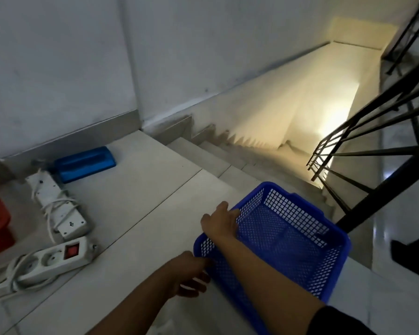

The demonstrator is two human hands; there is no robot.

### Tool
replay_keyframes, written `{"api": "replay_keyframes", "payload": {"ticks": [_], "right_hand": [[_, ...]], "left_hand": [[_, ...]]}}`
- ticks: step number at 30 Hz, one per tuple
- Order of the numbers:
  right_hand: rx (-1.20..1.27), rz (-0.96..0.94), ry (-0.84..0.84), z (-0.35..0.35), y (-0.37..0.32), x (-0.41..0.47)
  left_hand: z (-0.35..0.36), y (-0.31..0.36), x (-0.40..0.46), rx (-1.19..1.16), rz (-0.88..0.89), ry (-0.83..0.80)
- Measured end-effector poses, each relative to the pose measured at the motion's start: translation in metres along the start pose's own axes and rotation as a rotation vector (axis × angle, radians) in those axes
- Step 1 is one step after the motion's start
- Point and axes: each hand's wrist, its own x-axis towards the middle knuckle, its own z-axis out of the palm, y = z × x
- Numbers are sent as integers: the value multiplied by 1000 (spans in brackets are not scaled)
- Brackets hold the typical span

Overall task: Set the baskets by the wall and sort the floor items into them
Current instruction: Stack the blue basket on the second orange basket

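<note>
A: Position of the right hand (220, 221)?
B: Forearm extended forward, fingers curled over a rim.
A: And the left hand (190, 274)?
B: Lower, nearer the body, fingers bent downward; its grip cannot be determined.

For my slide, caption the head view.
Both hands on a blue basket at the stair top; power strips lie nearby.
</note>
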Motion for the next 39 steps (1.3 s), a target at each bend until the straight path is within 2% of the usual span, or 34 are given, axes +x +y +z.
{"api": "replay_keyframes", "payload": {"ticks": [4,10,13,15,18,20,22,25,28,31,34,36,39], "right_hand": [[107,-100,-48,16,-12,-2],[249,-350,-334,37,-44,-4],[155,-434,-280,40,-45,0],[65,-482,-112,37,-37,5],[-136,-479,202,28,-21,15],[-279,-424,279,22,-8,22],[-382,-340,289,17,2,27],[-398,-185,239,12,12,31],[-423,-103,170,7,17,33],[-403,-110,214,-5,12,34],[-286,-254,245,-17,-11,32],[-140,-348,209,-21,-36,28],[-46,-441,120,-16,-81,22]], "left_hand": [[-16,-5,0,-315,70,115],[-75,-15,-7,-605,255,384],[-106,-25,-11,-701,360,501],[-125,-35,-10,-729,397,557],[-144,-50,-9,-706,427,622],[-148,-58,-6,-670,406,617],[-147,-64,-7,-574,317,580],[-135,-70,-11,-251,177,470],[-127,-69,-9,-82,244,577],[-132,-60,-14,-90,329,656],[-162,-52,-29,-156,364,735],[-192,-54,-47,-207,358,825],[-238,-71,-75,-312,356,949]]}}
